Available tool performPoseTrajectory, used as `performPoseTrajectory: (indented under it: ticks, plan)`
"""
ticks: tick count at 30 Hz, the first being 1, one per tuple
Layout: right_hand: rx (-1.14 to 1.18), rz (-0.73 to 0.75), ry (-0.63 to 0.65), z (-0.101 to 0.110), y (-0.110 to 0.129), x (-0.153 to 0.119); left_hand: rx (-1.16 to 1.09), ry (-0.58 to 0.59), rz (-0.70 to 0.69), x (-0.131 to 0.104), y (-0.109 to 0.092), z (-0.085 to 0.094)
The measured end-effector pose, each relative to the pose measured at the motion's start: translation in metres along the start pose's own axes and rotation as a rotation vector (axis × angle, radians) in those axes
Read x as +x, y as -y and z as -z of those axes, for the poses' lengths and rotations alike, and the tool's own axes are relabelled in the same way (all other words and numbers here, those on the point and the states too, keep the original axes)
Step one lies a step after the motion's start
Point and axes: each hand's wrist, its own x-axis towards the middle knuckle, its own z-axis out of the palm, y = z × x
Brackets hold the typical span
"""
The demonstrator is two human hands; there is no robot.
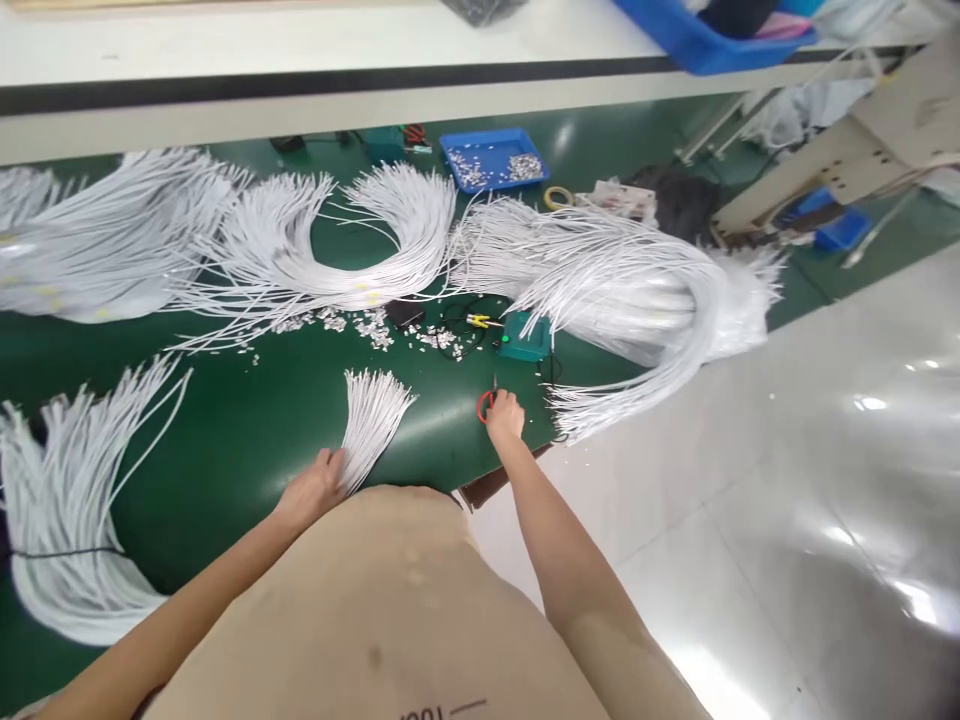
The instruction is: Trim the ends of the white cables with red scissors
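Observation:
My left hand [313, 488] is closed around a bundle of white cables [373, 425] close to my body, its cut ends fanned out away from me over the green tabletop [262, 410]. To the right, my right hand [506, 414] grips a pair of scissors [486, 404] with red handles, blades pointing away from me. The fingers cover part of the handles. Just beyond the scissors lies a small teal device [525, 337], with a yellow-handled tool [480, 321] beside it.
Large heaps of white cables [397, 240] stretch along the back, and a curved cable bundle [645, 385] overhangs the right edge. Another tied bundle [67, 540] lies at left. Small metal pieces [375, 328] are scattered mid-table. Behind stands a blue tray [495, 150] with more pieces.

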Motion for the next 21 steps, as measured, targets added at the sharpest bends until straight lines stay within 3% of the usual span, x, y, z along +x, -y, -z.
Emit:
performPoseTrajectory:
  ticks: [5,10,16,21]
  plan:
    - [0.001,0.011,0.068,-0.022,0.026,-0.048,0.007,-0.027,-0.015,-0.008,0.014,-0.001]
    - [0.006,-0.052,0.099,-0.037,0.047,-0.084,0.053,0.008,-0.174,0.002,0.014,-0.002]
    - [0.058,-0.053,0.169,-0.032,0.049,-0.100,0.115,0.041,-0.180,0.008,0.007,-0.005]
    - [0.193,-0.083,0.278,-0.024,0.043,-0.105,0.021,-0.029,-0.045,-0.004,0.012,0.007]
